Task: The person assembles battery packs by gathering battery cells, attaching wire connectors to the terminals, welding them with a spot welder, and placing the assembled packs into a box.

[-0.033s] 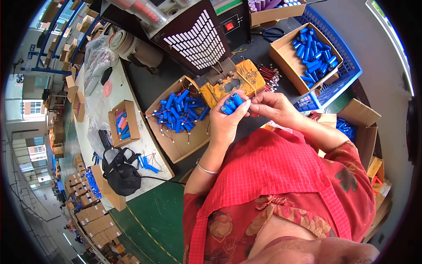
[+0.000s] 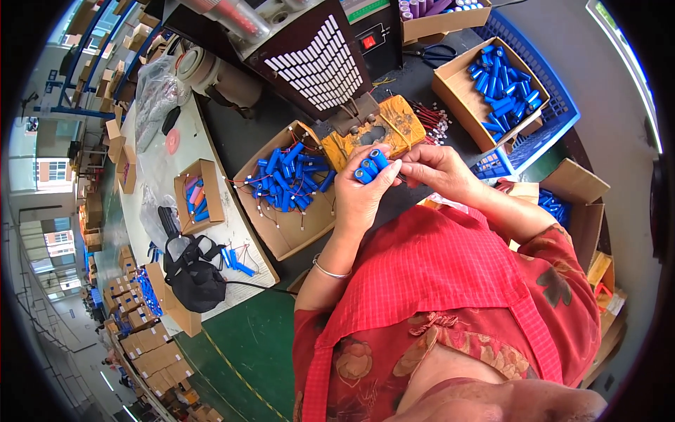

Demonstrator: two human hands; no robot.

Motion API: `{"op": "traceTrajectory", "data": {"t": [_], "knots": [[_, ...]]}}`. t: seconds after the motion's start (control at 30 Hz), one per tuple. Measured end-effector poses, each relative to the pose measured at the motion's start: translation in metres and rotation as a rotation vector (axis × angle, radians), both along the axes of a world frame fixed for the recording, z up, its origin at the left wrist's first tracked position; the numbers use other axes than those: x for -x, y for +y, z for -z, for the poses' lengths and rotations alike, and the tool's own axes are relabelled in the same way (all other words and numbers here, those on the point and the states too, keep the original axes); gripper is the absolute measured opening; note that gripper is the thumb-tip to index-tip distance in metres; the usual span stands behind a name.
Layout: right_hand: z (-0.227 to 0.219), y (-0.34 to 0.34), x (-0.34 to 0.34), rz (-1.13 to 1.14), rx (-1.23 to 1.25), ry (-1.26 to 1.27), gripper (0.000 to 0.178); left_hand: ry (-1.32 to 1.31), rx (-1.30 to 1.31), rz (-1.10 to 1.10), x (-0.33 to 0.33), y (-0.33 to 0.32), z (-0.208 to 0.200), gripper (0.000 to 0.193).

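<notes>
My left hand (image 2: 360,200) is closed around three blue cylindrical batteries (image 2: 370,167), their ends facing up, with the thumb across them. Close beside it, my right hand (image 2: 444,173) has its thumb and fingertips pinched together near the left thumb. Whatever sits in that pinch is too small to make out. Just beyond both hands stands a yellow taped block (image 2: 402,121) with a dark, scorched top, under the metal tips of a black machine (image 2: 316,63). Left of my left hand, a cardboard box (image 2: 299,239) holds many blue batteries with red and black leads.
At the far right, a blue plastic basket (image 2: 559,91) carries a cardboard box of blue batteries (image 2: 500,88). Wire leads with white plugs (image 2: 430,123) lie behind the block, near black scissors (image 2: 432,53). A white side table (image 2: 232,281) holds a black bag (image 2: 197,281) and a small box (image 2: 211,218).
</notes>
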State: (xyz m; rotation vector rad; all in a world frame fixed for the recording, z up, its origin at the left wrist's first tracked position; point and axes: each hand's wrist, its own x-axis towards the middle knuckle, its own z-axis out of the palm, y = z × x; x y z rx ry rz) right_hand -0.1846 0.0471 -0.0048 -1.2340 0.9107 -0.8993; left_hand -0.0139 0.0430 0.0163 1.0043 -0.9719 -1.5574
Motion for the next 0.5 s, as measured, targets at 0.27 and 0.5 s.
{"op": "traceTrajectory", "data": {"t": [0.27, 0.5], "knots": [[-0.026, -0.027, 0.007, 0.066, 0.219, 0.265, 0.023, -0.722, 0.591, -0.116, -0.026, -0.028, 0.004, 0.022], [-0.020, -0.032, 0.001, 0.094, 0.221, 0.287, 0.025, -0.856, 0.684, -0.210, -0.016, -0.039, 0.003, 0.026]]}}
